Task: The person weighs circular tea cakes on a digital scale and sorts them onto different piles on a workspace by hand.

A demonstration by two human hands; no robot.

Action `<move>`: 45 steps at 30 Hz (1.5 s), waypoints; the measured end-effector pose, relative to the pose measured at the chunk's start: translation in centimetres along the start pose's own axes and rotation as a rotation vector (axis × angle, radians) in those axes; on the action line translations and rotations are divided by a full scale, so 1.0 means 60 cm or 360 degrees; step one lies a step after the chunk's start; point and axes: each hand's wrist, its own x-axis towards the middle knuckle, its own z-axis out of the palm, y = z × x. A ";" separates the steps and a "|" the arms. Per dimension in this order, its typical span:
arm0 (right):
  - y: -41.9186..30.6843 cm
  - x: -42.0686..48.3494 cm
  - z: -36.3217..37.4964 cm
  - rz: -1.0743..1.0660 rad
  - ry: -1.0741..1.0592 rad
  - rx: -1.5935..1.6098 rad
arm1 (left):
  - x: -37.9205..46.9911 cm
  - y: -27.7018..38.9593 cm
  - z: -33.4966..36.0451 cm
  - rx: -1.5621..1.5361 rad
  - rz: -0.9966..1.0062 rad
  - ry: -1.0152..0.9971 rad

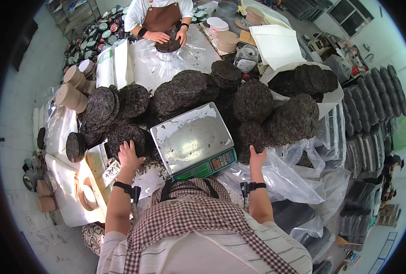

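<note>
My left hand (130, 159) lies with spread fingers on the near side of a round cake of dark dried seaweed (127, 134). At the right, my right hand (257, 158) touches the near edge of a smaller seaweed stack (250, 135); some of its fingers are hidden, so its grip is unclear. Between both hands sits a digital scale (192, 137), tilted in view, its bare metal pan streaked with peeling white film. Its green display (194, 171) is lit. More cakes stand behind the scale, among them a leaning pile (186, 87) and a large disc (252, 101).
Opposite, a person in a brown apron (162, 17) presses both hands on a seaweed cake (168, 42). Brown paper discs (71, 97) are stacked at left. Clear plastic bags (275, 181) spread at right, below a large seaweed pile (293, 120). Bagged rolls (374, 99) stand farther right.
</note>
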 end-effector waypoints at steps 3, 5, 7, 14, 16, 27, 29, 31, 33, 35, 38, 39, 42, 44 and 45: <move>-0.088 -0.051 -0.038 -0.0348 0.0124 -0.0404 | 0.003 -0.023 -0.003 -0.0133 0.0039 0.0055; -0.080 -0.052 -0.051 -0.0375 -0.0040 -0.0637 | 0.003 -0.029 0.002 -0.0177 0.0063 0.0078; -0.035 -0.049 -0.061 -0.0345 -0.0230 -0.0973 | 0.006 -0.014 -0.007 -0.0151 0.0083 0.0064; -0.194 -0.053 -0.064 -0.0359 -0.0196 -0.0654 | -0.003 -0.042 0.009 -0.0169 0.0123 0.0113; -0.204 -0.044 -0.061 -0.0266 -0.0242 -0.0186 | -0.008 -0.028 -0.004 -0.0163 0.0120 0.0049; -0.265 -0.086 0.145 0.0305 -0.1127 0.0542 | 0.013 -0.166 -0.001 -0.0504 0.0178 0.0628; -0.242 -0.066 0.164 0.0191 -0.1138 0.0189 | 0.007 -0.233 0.002 -0.0602 -0.0198 0.1175; -0.254 -0.056 0.159 -0.0326 -0.1016 -0.0588 | -0.023 -0.255 -0.018 -0.1376 -0.0517 0.1596; -0.265 -0.067 0.137 -0.1137 -0.0629 -0.1049 | -0.080 -0.220 -0.053 -0.2342 -0.0586 0.1121; -0.304 -0.100 0.134 -0.0649 -0.1062 -0.0133 | -0.113 -0.140 -0.044 -0.2355 -0.0461 0.0696; -0.352 -0.167 0.170 0.0831 -0.1789 0.1081 | -0.130 0.060 -0.051 -0.3256 -0.0667 0.0012; -0.354 -0.185 0.191 0.1014 -0.1846 0.1186 | -0.127 0.105 -0.031 -0.3144 -0.0470 -0.0005; -0.361 -0.185 0.197 0.0655 -0.1733 0.0887 | -0.103 0.123 -0.035 -0.3325 -0.0327 -0.0202; -0.356 -0.173 0.195 0.0532 -0.1657 0.0824 | -0.102 0.110 -0.089 -0.2965 -0.0354 -0.0506; -0.351 -0.169 0.194 0.0493 -0.1679 0.0795 | -0.089 0.104 -0.074 -0.2853 -0.0238 -0.0550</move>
